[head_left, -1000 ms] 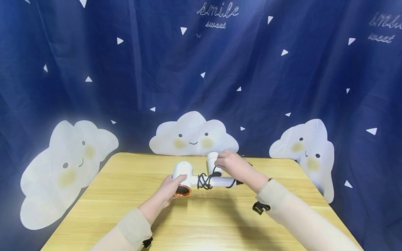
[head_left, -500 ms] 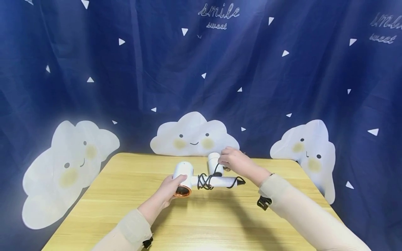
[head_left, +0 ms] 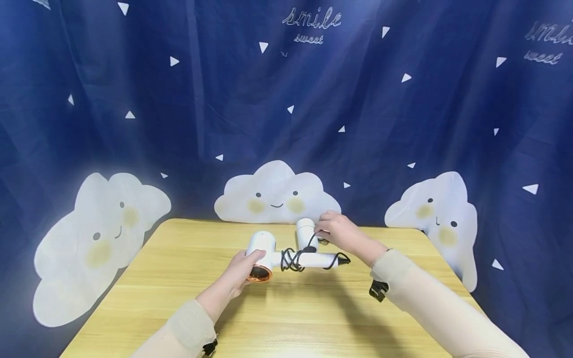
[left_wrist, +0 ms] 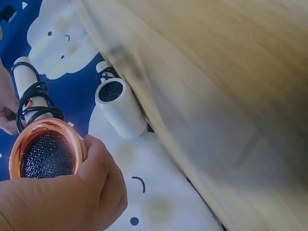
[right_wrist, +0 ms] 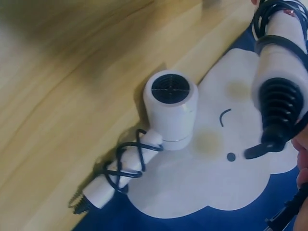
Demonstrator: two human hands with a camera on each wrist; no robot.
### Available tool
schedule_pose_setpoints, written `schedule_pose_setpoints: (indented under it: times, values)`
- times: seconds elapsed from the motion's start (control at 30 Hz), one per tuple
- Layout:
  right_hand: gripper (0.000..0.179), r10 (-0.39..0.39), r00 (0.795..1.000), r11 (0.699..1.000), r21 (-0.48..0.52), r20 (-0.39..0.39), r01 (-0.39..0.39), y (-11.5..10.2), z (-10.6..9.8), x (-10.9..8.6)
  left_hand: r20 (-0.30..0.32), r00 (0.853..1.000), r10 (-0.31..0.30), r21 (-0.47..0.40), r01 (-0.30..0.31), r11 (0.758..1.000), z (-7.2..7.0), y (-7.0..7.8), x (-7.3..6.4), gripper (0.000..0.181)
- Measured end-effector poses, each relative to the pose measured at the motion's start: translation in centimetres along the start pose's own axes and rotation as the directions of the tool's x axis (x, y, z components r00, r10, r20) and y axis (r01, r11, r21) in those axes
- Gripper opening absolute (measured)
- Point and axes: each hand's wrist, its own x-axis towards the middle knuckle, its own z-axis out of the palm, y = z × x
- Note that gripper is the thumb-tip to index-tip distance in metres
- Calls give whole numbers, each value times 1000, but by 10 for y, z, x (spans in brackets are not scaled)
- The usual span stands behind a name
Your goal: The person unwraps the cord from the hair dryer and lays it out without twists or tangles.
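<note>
At left, the left hand [head_left: 238, 269] grips the head of the dryer [head_left: 262, 242], thumb and fingers closed around it. The dryer is held above the far half of the tabletop [head_left: 188, 243]. To the right, the cord [head_left: 293, 260] loops around the handle [head_left: 320, 259], with the plug [head_left: 310, 249] just beside the loops. Behind the handle, the other dryer [head_left: 306, 232] lies on the tabletop. At right, the right hand [head_left: 341, 232] appears to pinch the cord near the plug, fingers curled; the exact contact is partly hidden.

Caution: because only the head is gripped, a hard pull on the cord could twist the dryer. Crossed loops could tighten into a knot; a swinging plug could strike the other dryer.

Orientation: the handle's long axis runs left to right, roughly level; its ribbed tail [head_left: 343, 260] points right, and the head's copper-rimmed end faces the person and downward
</note>
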Motion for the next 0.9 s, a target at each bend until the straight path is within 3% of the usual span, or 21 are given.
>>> schedule_pose_setpoints:
  times: [0.2, 0.4, 0.6, 0.9]
  values:
    - [14, 40, 999, 998, 53, 3, -40, 6, 8, -10, 23, 1000, 4, -13, -3, 1000, 0, -2, 1, 70]
    - [11, 137, 989, 977, 157, 65, -145, 13, 13, -20, 35, 999, 7, -26, -6, 1000, -2, -5, 4, 68]
    - [10, 241, 961, 898, 346, 133, -273, 25, 23, -33, 41, 999, 11, -35, -10, 999, -2, -4, 6, 68]
    - [4, 364, 909, 773, 479, 203, -416, 29, 36, -49, 42, 999, 13, -39, -11, 999, -1, -3, 3, 68]
